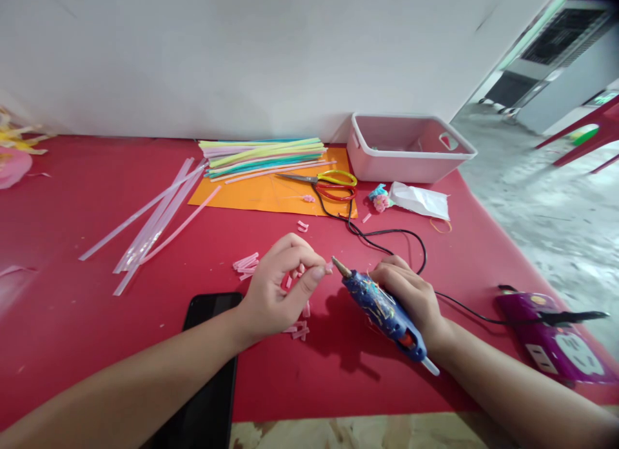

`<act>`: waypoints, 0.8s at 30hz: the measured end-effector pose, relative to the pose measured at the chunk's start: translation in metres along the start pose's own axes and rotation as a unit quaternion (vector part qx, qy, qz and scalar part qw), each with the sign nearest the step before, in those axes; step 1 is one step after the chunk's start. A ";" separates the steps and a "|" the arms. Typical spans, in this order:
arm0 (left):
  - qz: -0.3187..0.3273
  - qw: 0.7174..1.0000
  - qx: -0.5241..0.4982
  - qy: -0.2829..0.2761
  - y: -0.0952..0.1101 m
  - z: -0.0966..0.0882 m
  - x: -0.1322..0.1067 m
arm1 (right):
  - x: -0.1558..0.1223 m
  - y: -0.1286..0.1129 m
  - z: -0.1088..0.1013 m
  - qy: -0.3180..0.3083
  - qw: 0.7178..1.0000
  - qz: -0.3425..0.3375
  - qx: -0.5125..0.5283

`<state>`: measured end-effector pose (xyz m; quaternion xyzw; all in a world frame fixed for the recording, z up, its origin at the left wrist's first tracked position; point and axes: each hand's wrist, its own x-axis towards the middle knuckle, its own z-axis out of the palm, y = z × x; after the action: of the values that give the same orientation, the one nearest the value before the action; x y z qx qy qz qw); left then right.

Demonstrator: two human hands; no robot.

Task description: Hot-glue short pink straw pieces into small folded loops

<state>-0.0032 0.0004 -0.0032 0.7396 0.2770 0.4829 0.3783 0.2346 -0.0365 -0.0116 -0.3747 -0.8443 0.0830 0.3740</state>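
Note:
My left hand (285, 284) pinches a small pink pipe-cleaner piece (329, 268) between thumb and forefinger. Wrapped around a blue hot glue gun (384, 313) is my right hand (411, 294); the gun's metal nozzle points at the pink piece, almost touching it or just touching, I cannot tell which. A clear glue stick pokes out of the gun's rear, and dried strings of glue coat its body. Short pink cut pieces (246, 265) lie left of my left hand, with more cut pieces (300, 331) beneath it.
Pipe cleaners (265, 155) and scissors (333, 181) lie on an orange sheet (232, 199). Clear glue sticks (159, 223) are at left, a black phone (213, 371) under my left forearm. A pink basket (411, 165) stands behind; the gun's cord runs near a purple power strip (556, 339).

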 end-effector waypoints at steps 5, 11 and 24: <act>-0.003 1.000 -0.003 -0.002 0.001 0.000 0.000 | -0.001 0.001 0.001 -0.002 1.000 -0.002 0.001; -0.007 1.000 -0.004 0.000 0.002 0.001 0.001 | -0.004 0.004 0.002 -0.011 1.000 0.004 0.008; -0.009 1.000 -0.018 0.002 0.000 0.001 0.001 | -0.006 0.004 0.003 -0.031 0.999 -0.004 0.022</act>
<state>-0.0016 0.0007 -0.0032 0.7290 0.2757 0.4860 0.3955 0.2375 -0.0372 -0.0182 -0.3605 -0.8547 0.1117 0.3563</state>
